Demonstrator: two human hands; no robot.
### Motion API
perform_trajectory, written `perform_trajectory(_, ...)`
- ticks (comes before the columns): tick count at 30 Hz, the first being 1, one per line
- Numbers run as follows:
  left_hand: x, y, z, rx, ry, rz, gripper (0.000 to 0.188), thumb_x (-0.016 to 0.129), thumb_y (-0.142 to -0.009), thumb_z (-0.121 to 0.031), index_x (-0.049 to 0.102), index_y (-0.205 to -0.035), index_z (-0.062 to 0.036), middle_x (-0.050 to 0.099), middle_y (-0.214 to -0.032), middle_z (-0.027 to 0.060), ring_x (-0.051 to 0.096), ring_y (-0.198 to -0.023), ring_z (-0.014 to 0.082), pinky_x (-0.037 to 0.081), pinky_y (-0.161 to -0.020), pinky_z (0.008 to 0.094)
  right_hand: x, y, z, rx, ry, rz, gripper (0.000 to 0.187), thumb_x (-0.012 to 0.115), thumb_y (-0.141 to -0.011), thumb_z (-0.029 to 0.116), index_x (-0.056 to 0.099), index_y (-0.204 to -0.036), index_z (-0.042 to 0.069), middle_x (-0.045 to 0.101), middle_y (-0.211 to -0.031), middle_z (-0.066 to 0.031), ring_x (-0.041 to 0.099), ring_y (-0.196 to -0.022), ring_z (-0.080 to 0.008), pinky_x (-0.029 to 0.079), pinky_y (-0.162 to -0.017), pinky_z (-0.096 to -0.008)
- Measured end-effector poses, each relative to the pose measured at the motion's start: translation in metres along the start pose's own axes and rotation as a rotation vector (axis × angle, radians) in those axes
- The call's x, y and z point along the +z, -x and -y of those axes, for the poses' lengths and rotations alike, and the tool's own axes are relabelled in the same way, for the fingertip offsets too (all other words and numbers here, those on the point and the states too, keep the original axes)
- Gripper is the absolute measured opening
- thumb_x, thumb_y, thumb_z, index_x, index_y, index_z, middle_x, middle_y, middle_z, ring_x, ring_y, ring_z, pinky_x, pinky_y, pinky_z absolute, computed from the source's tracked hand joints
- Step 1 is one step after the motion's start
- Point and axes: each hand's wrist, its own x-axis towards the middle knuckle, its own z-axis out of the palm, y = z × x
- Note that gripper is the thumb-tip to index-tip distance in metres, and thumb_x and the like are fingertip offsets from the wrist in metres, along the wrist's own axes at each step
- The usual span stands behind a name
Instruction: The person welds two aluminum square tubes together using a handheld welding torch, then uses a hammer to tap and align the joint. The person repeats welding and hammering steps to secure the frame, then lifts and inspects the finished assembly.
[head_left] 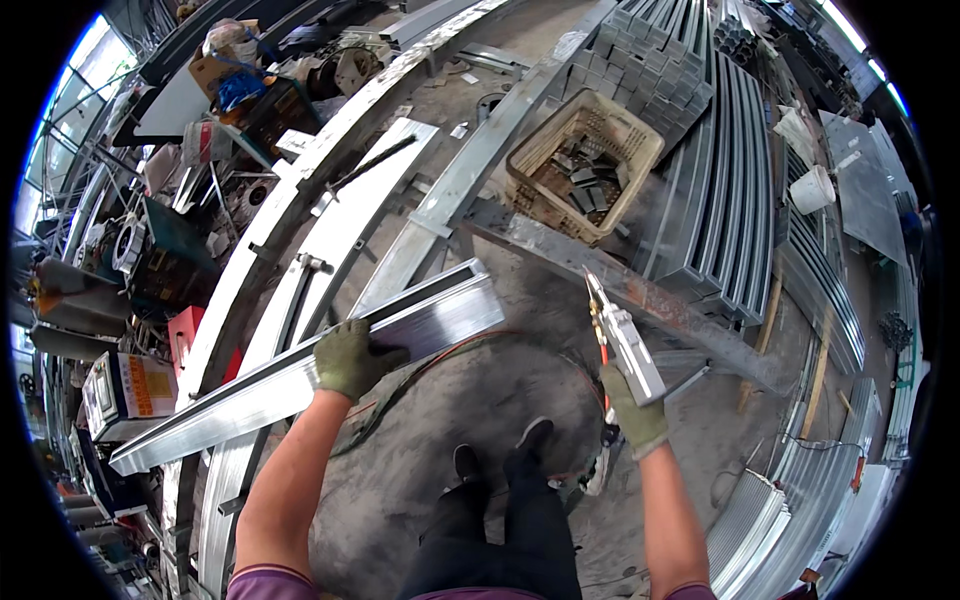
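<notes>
My left hand point(347, 362), in an olive work glove, is closed on the near edge of a long shiny metal channel point(450, 308). The channel slants from the lower left up to the middle, resting across the long metal beams point(330, 215). A silver-grey welding gun point(630, 350) with a thin copper-coloured nozzle and an orange line is gripped in my gloved right hand point(636, 412). Its nozzle points up and away from me, apart from the channel. The fingers of my right hand are partly hidden by the gun body.
A beige plastic crate point(520, 190) with small metal pieces stands ahead, behind a rusty steel bar point(650, 300). Stacked metal profiles point(715, 230) fill the right. Cables point(400, 395) curve over the floor by my feet. A cardboard box point(130, 395) and clutter stand at left.
</notes>
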Motion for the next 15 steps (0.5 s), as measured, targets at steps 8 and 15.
perform_trajectory(8,0.019,0.003,0.004,0.027,0.005,-0.068,0.072,0.095,-0.067,-0.066,0.067,-0.097,-0.007,0.073,-0.095,0.016,0.072,-0.091,0.0393,0.054,-0.077,0.0517,-0.033,-0.183,-0.096,0.188,0.082,-0.266,0.044,0.087,-0.09,0.04,0.078,-0.113,0.003,0.078,-0.09,-0.0047,0.074,-0.084,-0.0184,0.058,-0.079,-0.0371)
perform_trajectory(15,0.016,0.009,0.008,0.026,0.001,-0.09,0.069,0.101,-0.061,-0.052,0.065,-0.101,-0.0087,0.072,-0.095,0.0147,0.07,-0.088,0.0401,0.053,-0.077,0.0525,-0.022,-0.331,-0.15,0.163,0.057,-0.08,0.049,0.089,-0.091,0.047,0.077,-0.114,0.005,0.076,-0.091,-0.0032,0.072,-0.077,-0.0121,0.058,-0.068,-0.0344)
